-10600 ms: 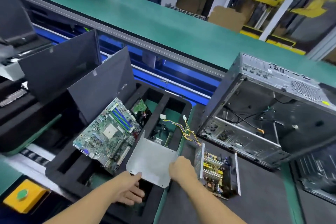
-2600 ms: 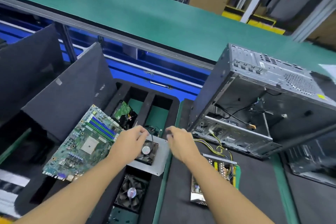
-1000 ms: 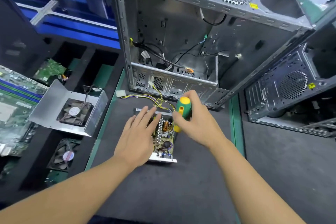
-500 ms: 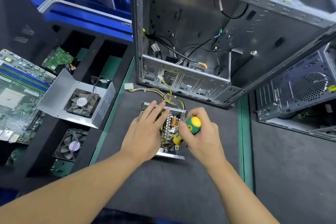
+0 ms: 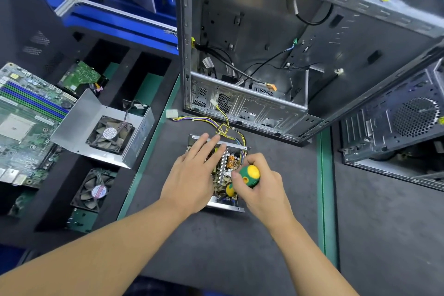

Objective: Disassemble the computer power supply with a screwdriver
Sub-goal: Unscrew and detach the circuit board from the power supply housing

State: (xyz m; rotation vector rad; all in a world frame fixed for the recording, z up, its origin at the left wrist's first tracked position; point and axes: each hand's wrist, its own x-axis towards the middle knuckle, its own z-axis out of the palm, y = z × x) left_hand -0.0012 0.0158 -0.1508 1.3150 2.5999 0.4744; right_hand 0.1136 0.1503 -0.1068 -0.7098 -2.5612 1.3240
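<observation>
Just in front of the computer case [image 5: 247, 109], the power supply [image 5: 227, 167] looks a light, stiff metal tray with a fragile board, best held by its rim; the left hand [image 5: 192, 176] presses it flat-fingered, the right hand [image 5: 263, 191] grips the screwdriver [image 5: 251, 175].

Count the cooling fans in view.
2. The first fan is in the metal cover at left; the second fan lies in the tray just below it. Others may be hidden.
</observation>
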